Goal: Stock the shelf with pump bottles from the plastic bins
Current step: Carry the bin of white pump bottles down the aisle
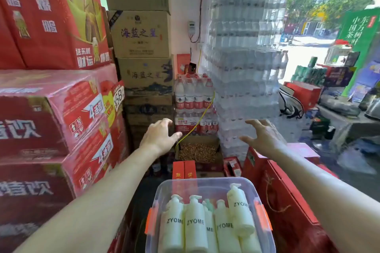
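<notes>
White pump bottles [195,226] fill the clear plastic bin [205,181], low centre in the head view, lid off. One at the right rides higher and leans. Our left hand [159,136] and right hand [265,135] hover well beyond the bin, fingers spread and loose, holding nothing. Risks as we judge them: the bottles are wedged tight, so pulling one may drag or tip its neighbours. The right hand is near the tall stack of shrink-wrapped water packs [242,68], and red cartons [51,109] crowd the left; a wide reach may knock either. No shelf in view. We cannot tell what the bin rests on.
</notes>
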The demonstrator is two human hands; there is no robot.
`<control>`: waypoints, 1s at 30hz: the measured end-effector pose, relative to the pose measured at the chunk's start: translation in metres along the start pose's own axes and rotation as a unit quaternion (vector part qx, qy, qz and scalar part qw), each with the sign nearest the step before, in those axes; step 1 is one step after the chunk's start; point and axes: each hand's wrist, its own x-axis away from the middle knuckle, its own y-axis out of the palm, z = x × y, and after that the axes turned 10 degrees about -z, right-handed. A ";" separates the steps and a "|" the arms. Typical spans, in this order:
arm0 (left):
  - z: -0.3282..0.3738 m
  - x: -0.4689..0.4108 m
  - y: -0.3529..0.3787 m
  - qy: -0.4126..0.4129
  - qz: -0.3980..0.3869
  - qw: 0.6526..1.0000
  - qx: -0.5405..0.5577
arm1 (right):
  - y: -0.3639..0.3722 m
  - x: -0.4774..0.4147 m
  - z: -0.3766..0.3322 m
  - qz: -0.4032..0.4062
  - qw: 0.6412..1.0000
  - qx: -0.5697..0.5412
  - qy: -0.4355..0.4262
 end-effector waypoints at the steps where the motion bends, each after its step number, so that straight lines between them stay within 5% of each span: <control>1: -0.006 0.002 0.006 -0.020 -0.015 1.000 0.001 | 0.010 0.000 0.003 -0.012 1.000 -0.007 0.010; 10: -0.095 0.033 0.127 -0.189 -0.108 0.971 0.095 | 0.121 0.012 0.079 -0.151 0.976 -0.085 0.132; 18: -0.126 0.079 0.218 -0.319 -0.038 0.928 0.187 | 0.189 0.038 0.145 -0.219 0.900 -0.250 0.282; 25: -0.132 0.078 0.237 -0.390 -0.073 0.891 0.223 | 0.204 0.031 0.142 -0.271 0.870 -0.314 0.267; 30: -0.135 0.077 0.233 -0.420 -0.084 0.871 0.240 | 0.203 0.030 0.132 -0.280 0.903 -0.169 0.277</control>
